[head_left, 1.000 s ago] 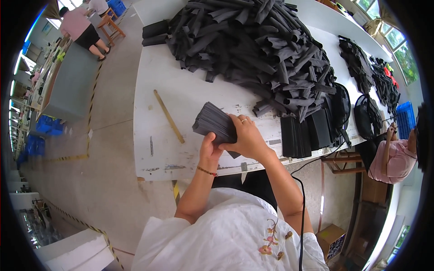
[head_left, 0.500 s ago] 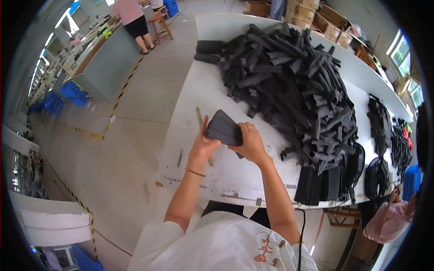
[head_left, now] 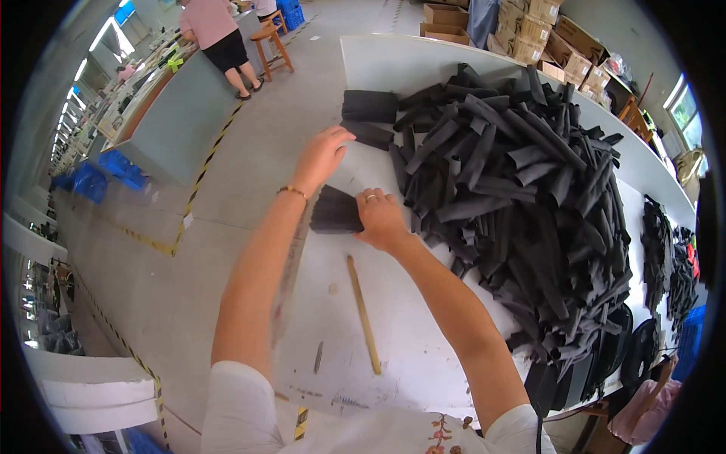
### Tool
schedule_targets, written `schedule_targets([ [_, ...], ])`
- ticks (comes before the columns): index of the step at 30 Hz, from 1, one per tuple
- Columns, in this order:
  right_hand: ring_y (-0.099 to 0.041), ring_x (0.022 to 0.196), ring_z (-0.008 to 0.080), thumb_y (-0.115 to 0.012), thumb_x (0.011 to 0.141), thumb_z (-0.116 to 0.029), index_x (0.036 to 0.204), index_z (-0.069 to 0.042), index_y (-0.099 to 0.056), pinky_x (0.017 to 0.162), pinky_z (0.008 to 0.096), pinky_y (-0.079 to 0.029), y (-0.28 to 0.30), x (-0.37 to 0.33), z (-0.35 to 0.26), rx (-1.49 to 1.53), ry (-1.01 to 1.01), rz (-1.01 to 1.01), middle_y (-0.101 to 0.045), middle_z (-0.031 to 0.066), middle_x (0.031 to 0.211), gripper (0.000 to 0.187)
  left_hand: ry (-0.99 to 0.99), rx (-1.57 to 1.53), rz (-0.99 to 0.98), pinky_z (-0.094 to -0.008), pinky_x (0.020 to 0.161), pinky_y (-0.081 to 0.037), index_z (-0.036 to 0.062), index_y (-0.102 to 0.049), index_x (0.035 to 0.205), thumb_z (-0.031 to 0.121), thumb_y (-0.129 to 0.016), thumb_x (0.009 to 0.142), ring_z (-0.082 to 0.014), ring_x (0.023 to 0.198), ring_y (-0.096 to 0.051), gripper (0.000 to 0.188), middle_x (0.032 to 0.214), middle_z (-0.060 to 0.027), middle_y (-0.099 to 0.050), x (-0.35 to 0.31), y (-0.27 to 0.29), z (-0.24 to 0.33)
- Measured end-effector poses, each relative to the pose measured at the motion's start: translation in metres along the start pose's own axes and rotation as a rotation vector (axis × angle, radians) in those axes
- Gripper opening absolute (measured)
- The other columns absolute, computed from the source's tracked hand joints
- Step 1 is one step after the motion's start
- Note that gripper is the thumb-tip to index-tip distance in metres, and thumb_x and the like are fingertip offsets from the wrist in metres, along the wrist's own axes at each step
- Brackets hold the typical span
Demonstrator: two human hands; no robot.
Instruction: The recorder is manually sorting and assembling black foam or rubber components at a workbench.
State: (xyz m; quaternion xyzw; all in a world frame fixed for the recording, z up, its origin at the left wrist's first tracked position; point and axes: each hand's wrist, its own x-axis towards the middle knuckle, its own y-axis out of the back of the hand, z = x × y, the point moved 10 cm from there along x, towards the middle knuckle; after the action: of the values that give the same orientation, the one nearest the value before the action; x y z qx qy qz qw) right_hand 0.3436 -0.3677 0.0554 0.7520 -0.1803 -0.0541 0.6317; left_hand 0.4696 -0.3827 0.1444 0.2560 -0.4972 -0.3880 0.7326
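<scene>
A thick stack of black fabric strips [head_left: 335, 211] lies at the left side of the white table. My right hand [head_left: 383, 219], with a ring on one finger, grips the right end of this stack. Above it, my left hand [head_left: 324, 157] is apart from the stack, fingers stretched toward the table's far left part and holding nothing. Its fingertips come close to another black stack [head_left: 368, 135], and one more black stack [head_left: 370, 107] lies just beyond. To the right spreads a large heap of loose, curled black strips [head_left: 522, 189].
A thin wooden stick [head_left: 363, 314] lies on the white table [head_left: 423, 340] between my forearms. A low panel [head_left: 423, 51] borders the far edge. Black bags [head_left: 614, 337] sit at the right. Co-workers are at the far left bench [head_left: 215, 30] and lower right [head_left: 646, 408].
Both hands have moved forward and left with the stack, which now rests on the table by the left edge. My left hand has let go of it and reached farther away.
</scene>
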Motion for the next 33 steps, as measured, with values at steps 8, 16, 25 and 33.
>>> schedule_targets([
  [8,-0.055,0.105,0.0258,-0.085,0.061,-0.029,0.116,0.003,-0.056,0.087,0.0372,-0.045,-0.020,0.025,0.031,0.070,0.089,0.047,-0.058,0.0117,0.108,0.070,-0.191,0.138,-0.320,-0.0395,0.091,-0.048,0.0053,-0.064,0.102,0.003,-0.074,0.070,-0.0302,0.107,-0.057,0.033,0.107,-0.0078,-0.062,0.053,-0.117,-0.070],
  [16,-0.054,0.102,0.0255,-0.085,0.061,-0.025,0.116,0.003,-0.054,0.087,0.0353,-0.045,-0.020,0.022,0.038,0.102,0.100,0.021,-0.057,0.0115,0.105,0.069,-0.228,0.106,-0.589,-0.0406,0.089,-0.049,0.0040,-0.060,0.104,0.006,-0.076,0.069,-0.0321,0.101,-0.058,0.039,0.100,-0.0101,-0.062,0.077,-0.152,-0.084],
  [25,-0.053,0.097,0.0214,-0.071,0.069,-0.014,0.116,0.007,-0.057,0.082,0.0304,-0.042,-0.018,0.022,0.035,0.014,0.142,0.073,-0.058,0.0100,0.099,0.053,-0.486,0.312,-0.331,-0.0394,0.094,-0.048,0.0045,-0.060,0.117,0.010,-0.073,0.074,-0.0308,0.104,-0.058,0.045,0.111,-0.0090,-0.061,0.061,-0.152,-0.078],
  [33,-0.053,0.096,0.0214,-0.073,0.067,-0.017,0.114,0.006,-0.058,0.081,0.0307,-0.043,-0.014,0.021,0.036,0.056,0.144,0.087,-0.058,0.0094,0.097,0.055,-0.319,0.190,-0.640,-0.0384,0.096,-0.047,0.0048,-0.061,0.118,0.007,-0.073,0.074,-0.0301,0.108,-0.055,0.046,0.115,-0.0073,-0.059,0.082,-0.165,-0.091],
])
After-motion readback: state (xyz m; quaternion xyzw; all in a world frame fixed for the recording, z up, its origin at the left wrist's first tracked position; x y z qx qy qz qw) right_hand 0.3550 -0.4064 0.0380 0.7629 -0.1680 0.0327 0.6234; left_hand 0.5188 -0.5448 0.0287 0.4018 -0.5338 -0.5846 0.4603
